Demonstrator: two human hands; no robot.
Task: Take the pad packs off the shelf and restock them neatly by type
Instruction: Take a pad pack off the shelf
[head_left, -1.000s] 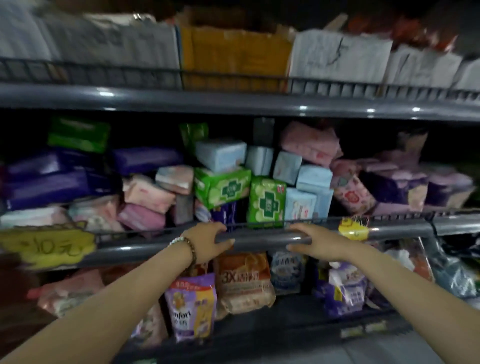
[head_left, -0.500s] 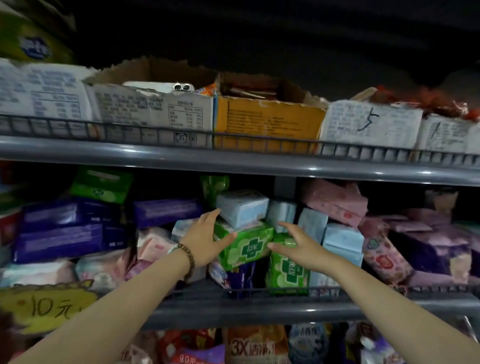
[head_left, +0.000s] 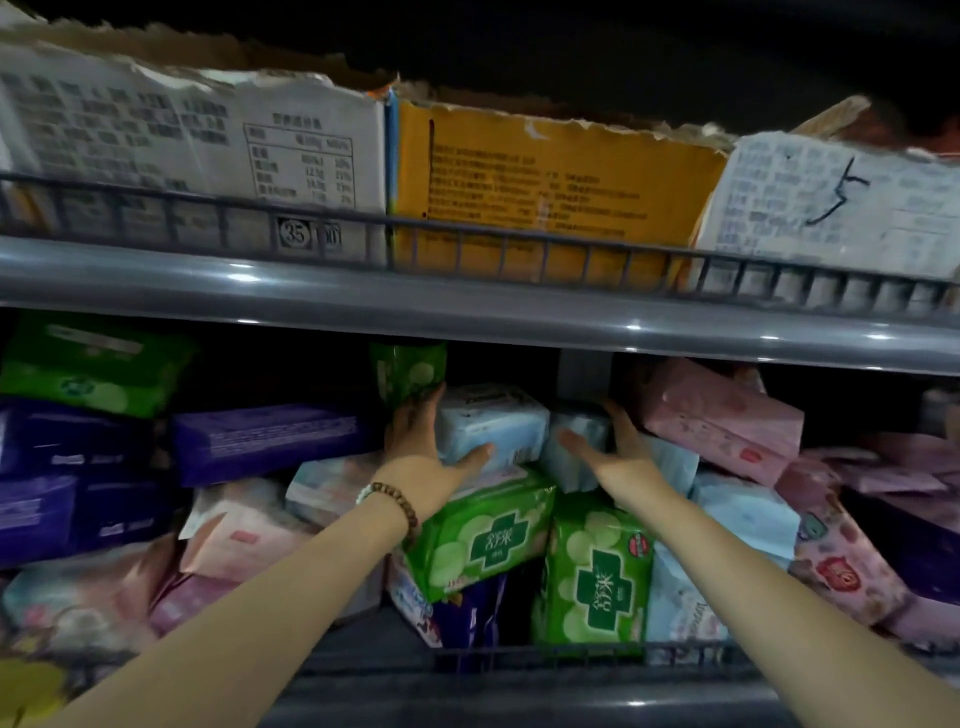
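Mixed pad packs crowd the middle shelf (head_left: 519, 691). My left hand (head_left: 428, 457) grips a light blue pad pack (head_left: 493, 423) that lies on a tilted green pack (head_left: 483, 535), fingers on its left side and thumb under its front edge. My right hand (head_left: 621, 457) holds a second light blue pack (head_left: 574, 447) just to the right, thumb across the front and fingers up its right side. Another green pack (head_left: 597, 577) stands upright below my right wrist. Purple packs (head_left: 270, 436) lie to the left and a pink pack (head_left: 722, 426) to the right.
The grey edge of the upper shelf (head_left: 467, 306) hangs close above my hands. On it stand a white carton (head_left: 208, 145), a yellow carton (head_left: 545, 176) and another white carton (head_left: 831, 208). More green packs (head_left: 93, 364) sit at the far left.
Both hands rose from the shelf's front rail, passed the green packs and reached deeper. They now hold the two light blue packs. The view has tilted up and moved closer.
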